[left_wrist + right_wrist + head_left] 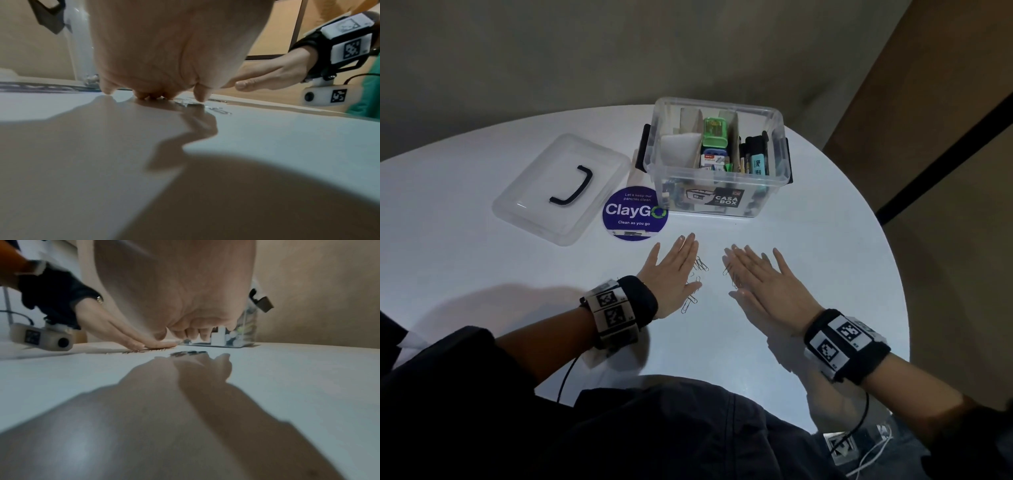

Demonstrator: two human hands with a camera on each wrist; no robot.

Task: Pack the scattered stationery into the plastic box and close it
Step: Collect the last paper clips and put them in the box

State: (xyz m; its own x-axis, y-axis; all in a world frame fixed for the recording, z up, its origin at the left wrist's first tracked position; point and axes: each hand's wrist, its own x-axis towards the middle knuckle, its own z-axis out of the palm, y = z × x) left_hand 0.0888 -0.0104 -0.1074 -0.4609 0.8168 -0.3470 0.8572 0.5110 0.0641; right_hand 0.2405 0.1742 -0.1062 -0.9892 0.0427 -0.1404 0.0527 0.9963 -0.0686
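Note:
Several loose paper clips [697,274] lie on the white round table [482,267] between my two hands. My left hand [674,270] stands on its edge with straight fingers, just left of the clips. My right hand [760,277] faces it from the right, fingers straight, with a few clips [732,275] under its edge. The clear plastic box [717,157] stands open behind them, holding a green stapler, staple boxes and markers. Its clear lid [561,188] with a black handle lies to the left. In the wrist views the clips [193,104] [188,353] lie at the fingertips.
A round blue ClayGo sticker [635,214] sits on the table between lid and box. The table's curved edge [893,260] runs close on the right, with a wooden panel beyond it. My dark-clothed lap fills the near side.

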